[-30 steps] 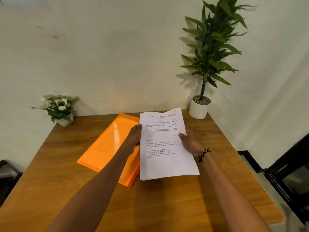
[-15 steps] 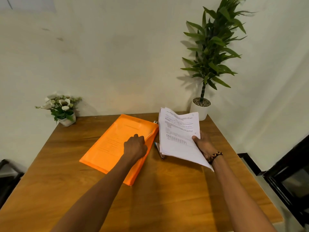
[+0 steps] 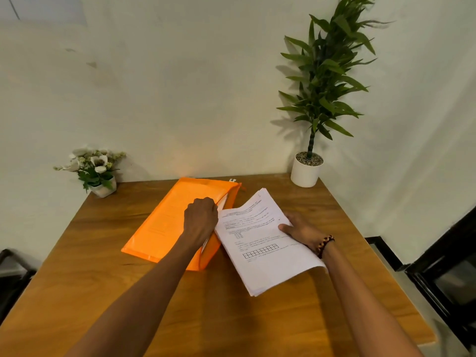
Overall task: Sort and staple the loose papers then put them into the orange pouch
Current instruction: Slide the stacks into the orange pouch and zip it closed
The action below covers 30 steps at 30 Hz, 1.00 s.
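Note:
An orange pouch (image 3: 167,217) lies flat on the wooden table (image 3: 231,318), its long right edge gaping open. My left hand (image 3: 201,220) grips the pouch's upper flap at that opening and holds it up. My right hand (image 3: 300,231) holds a stack of printed white papers (image 3: 260,243) by its right edge. The stack's left edge lies at the pouch's opening, just under my left hand. Some white paper shows inside the pouch mouth. No stapler is in sight.
A tall green plant in a white pot (image 3: 306,171) stands at the table's back right corner. A small pot of white flowers (image 3: 99,173) sits at the back left. A white wall runs behind the table; a black frame (image 3: 443,274) stands to the right.
My left hand left the papers and took hold of the pouch's flap. My right hand swung the stack out to the right, then brought it back down to the pouch's opening.

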Motion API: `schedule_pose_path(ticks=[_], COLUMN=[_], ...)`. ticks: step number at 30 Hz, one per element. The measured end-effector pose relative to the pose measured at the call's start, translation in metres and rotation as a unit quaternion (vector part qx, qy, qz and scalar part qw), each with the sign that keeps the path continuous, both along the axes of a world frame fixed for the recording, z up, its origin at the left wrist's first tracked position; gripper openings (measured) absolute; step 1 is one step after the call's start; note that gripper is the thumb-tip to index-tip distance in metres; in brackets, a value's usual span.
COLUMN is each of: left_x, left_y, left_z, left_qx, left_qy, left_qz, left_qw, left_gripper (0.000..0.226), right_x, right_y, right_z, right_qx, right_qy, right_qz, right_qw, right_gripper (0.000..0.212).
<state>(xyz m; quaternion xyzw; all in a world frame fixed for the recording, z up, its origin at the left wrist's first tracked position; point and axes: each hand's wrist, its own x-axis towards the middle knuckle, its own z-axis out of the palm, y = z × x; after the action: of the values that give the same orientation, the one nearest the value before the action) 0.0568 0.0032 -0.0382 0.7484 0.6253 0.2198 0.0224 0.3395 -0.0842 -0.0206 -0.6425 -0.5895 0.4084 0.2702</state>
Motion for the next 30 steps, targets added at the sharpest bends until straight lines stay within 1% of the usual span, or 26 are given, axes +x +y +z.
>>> schedule_pose_path(ticks=[4,6,10,15,20,23,26,30], left_x=[0.005,0.005,0.004,0.004,0.005,0.006,0.007,0.014], left_y=[-0.001,-0.001,0.000,-0.001,-0.002,-0.004,-0.003,-0.004], left_z=[0.006,0.007,0.010,0.010,0.014,0.019,0.024,0.025], left_qx=[-0.021,-0.024,-0.022,-0.025,-0.021,-0.008,-0.005,-0.012], left_qy=[0.009,0.008,0.007,0.038,0.084,0.107,0.099,0.075], left_qz=[-0.016,-0.019,-0.022,-0.048,-0.068,-0.086,-0.084,-0.085], left_qw=[1.000,0.999,0.999,0.998,0.994,0.990,0.991,0.994], left_gripper=[0.030,0.030,0.028,0.024,0.020,0.021,0.021,0.019], right_x=[-0.017,-0.025,-0.045,-0.071,-0.077,-0.078,-0.084,-0.103], right_y=[0.011,0.017,0.023,0.029,0.035,0.037,0.038,0.036], right_z=[-0.004,-0.008,-0.017,-0.027,-0.029,-0.028,-0.029,-0.033], right_qx=[0.008,0.017,0.038,0.090,0.101,0.115,0.126,0.113], right_qy=[0.027,0.029,0.058,0.062,0.020,-0.003,0.010,0.069], right_qz=[-0.035,-0.060,-0.142,-0.235,-0.268,-0.267,-0.272,-0.290], right_qw=[0.999,0.998,0.987,0.966,0.958,0.957,0.954,0.948], right_gripper=[0.025,0.027,0.032,0.031,0.029,0.027,0.027,0.026])
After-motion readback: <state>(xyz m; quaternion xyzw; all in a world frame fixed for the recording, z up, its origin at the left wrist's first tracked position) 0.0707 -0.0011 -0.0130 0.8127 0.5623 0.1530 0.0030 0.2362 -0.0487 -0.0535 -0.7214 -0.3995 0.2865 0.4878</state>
